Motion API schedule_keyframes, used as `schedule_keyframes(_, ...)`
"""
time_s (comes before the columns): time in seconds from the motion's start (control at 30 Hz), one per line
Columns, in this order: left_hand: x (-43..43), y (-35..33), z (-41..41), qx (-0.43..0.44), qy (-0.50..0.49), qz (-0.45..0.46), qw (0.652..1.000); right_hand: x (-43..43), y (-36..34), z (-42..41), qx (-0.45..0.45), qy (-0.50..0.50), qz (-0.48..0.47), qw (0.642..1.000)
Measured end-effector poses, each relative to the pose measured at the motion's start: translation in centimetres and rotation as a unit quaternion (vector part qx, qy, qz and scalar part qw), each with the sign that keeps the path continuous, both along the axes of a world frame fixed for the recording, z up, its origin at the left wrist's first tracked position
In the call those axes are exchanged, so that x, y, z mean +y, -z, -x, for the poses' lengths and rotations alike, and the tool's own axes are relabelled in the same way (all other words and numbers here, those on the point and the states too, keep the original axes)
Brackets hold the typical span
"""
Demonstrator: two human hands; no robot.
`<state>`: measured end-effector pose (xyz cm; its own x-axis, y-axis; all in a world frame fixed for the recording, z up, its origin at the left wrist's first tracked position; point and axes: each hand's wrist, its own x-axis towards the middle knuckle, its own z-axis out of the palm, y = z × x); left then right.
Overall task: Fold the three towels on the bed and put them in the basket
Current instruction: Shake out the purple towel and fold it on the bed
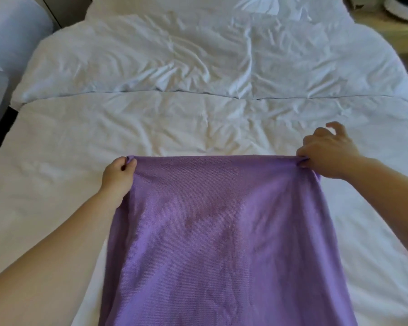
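A purple towel (222, 231) is stretched wide in front of me over the near part of the white bed (151, 125). My left hand (118, 177) pinches its far left corner. My right hand (325, 151) pinches its far right corner, with the other fingers curled loosely above. The towel's far edge runs taut between both hands and the cloth drops toward me past the bottom of the view. No other towel and no basket appear in view.
A rumpled white duvet (174, 55) covers the far half of the bed. A wooden bedside table (386, 27) with a white round object stands at the top right. A white upholstered piece (10, 31) sits at the far left.
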<state>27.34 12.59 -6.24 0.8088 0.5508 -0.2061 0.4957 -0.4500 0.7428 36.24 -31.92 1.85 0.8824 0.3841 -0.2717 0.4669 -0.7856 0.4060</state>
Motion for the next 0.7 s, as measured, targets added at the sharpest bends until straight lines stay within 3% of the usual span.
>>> schedule_keyframes(0.17,-0.1,1.7,-1.1,0.127,0.033,-0.145,0.981,-0.8,1.8,-0.2,0.156,0.057,0.1,0.981)
schedule_keyframes(0.27,0.1,2.0,-1.5,0.113,0.016,-0.083,0.99,-1.8,2.5,-0.7,0.13,0.077,0.12,0.981)
schedule_keyframes(0.4,0.6,1.0,-2.5,0.047,0.016,-0.035,0.998,-1.5,2.8,-2.2,0.0,0.131,0.005,0.991)
schedule_keyframes(0.53,1.2,1.1,-3.7,0.006,-0.059,0.018,0.998,-1.7,3.4,-3.1,0.059,0.185,-0.143,0.97)
schedule_keyframes(0.57,1.4,1.3,-3.9,0.014,-0.062,0.02,0.998,-1.9,3.7,-3.1,0.096,0.183,-0.232,0.95)
schedule_keyframes(0.6,1.6,1.4,-3.9,0.02,-0.06,0.008,0.998,-2.0,3.8,-3.1,0.137,0.196,-0.349,0.906)
schedule_keyframes(0.67,2.0,1.5,-3.9,0.011,-0.061,-0.012,0.998,-1.6,2.9,-2.9,0.247,0.256,-0.549,0.756)
schedule_keyframes(0.7,2.1,1.5,-3.8,0.003,-0.063,-0.008,0.998,-1.6,2.4,-2.8,0.303,0.266,-0.604,0.687)
